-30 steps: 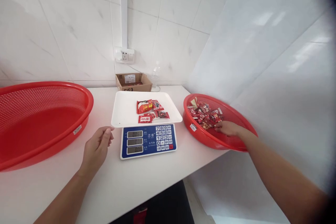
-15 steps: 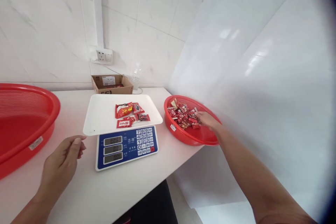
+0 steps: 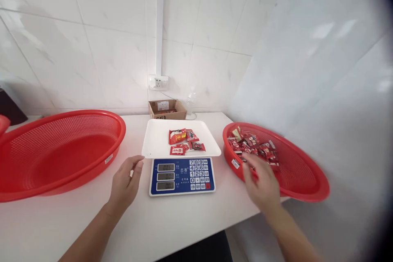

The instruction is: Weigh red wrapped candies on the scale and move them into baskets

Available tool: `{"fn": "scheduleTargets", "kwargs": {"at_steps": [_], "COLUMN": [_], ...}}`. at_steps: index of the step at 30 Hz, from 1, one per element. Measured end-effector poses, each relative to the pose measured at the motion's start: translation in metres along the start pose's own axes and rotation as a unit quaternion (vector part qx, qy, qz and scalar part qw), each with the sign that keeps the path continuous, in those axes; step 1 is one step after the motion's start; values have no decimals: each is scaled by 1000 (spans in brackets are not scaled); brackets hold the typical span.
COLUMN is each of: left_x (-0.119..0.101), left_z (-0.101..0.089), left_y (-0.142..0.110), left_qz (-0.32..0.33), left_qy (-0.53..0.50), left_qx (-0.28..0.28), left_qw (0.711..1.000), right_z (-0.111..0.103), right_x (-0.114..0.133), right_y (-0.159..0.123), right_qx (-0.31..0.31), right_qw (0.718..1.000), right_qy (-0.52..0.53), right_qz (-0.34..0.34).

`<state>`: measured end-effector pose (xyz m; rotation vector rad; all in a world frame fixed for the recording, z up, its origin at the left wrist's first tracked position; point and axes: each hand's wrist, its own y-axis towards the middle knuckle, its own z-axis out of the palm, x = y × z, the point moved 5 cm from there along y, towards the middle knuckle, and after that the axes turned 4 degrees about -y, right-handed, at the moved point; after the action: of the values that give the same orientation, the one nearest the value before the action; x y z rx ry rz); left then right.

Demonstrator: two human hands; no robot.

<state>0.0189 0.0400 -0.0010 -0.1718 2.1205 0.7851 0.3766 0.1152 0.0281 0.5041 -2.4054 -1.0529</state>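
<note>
Between half-spread left hand point(image 3: 125, 182) and right hand point(image 3: 263, 184), hold unclear: packets point(image 3: 178, 136) on scale point(image 3: 181, 186)

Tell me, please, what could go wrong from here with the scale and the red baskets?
The red basket at right seems to overhang the table, and the right hand is close by its near rim, so a knock might tip it. The left hand is at the corner of the white tray; pressing there could disturb the scale. Packets near the tray's front edge might slide off if bumped.
</note>
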Motion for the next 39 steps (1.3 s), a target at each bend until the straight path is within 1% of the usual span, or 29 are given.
{"fn": "scheduleTargets", "kwargs": {"at_steps": [1,2,3,5,7,8,9,11,14,16,18,20,23,25,29,31,32,33,35,38,39], "left_x": [-6,-13,-21,-40,-57,-64,-70,-76,-76,-74,-73,-75,-77,-78,-79,-79,-80,-80,-80,-72,-66], "left_z": [3,6,11,23,40,51,62,86,120,136,146,150,151,151,147,136,127,115,84,22,-1], "left_y": [1,2,5,13,25,33,41,57,76,84,90,95,100,102,109,117,122,127,134,135,133], "left_qz": [20,41,62,102,137,153,166,183,196,203,215,227,241,252,267,266,262,257,242,208,183], "left_qy": [16,33,49,74,92,102,116,151,218,252,276,292,321,333,346,349,350,351,355,378,403], "left_qx": [9,24,46,104,170,202,235,295,358,371,367,346,312,301,284,263,247,230,196,157,142], "left_qw": [1000,998,996,987,971,962,951,925,887,871,862,863,861,857,853,860,865,870,881,888,885], "right_z": [7,16,25,45,62,68,73,78,79,77,76,75,74,73,71,70,70,70,71,73,74], "right_x": [9,13,12,0,-15,-21,-25,-29,-27,-25,-24,-23,-21,-20,-18,-18,-18,-18,-19,-22,-23], "right_y": [-15,-30,-45,-71,-91,-97,-100,-101,-99,-100,-101,-101,-100,-99,-96,-96,-96,-96,-97,-99,-100], "right_qx": [6,19,33,59,77,81,85,96,125,141,151,155,157,158,154,154,155,156,158,161,162], "right_qw": [999,997,994,977,941,923,907,893,896,899,900,902,906,907,911,911,911,911,910,907,906], "right_qy": [38,72,100,146,197,225,249,280,279,272,268,265,260,259,256,253,252,251,249,247,247], "right_qz": [-19,-13,24,146,263,303,328,339,321,313,309,304,295,291,285,285,286,288,292,301,303]}}
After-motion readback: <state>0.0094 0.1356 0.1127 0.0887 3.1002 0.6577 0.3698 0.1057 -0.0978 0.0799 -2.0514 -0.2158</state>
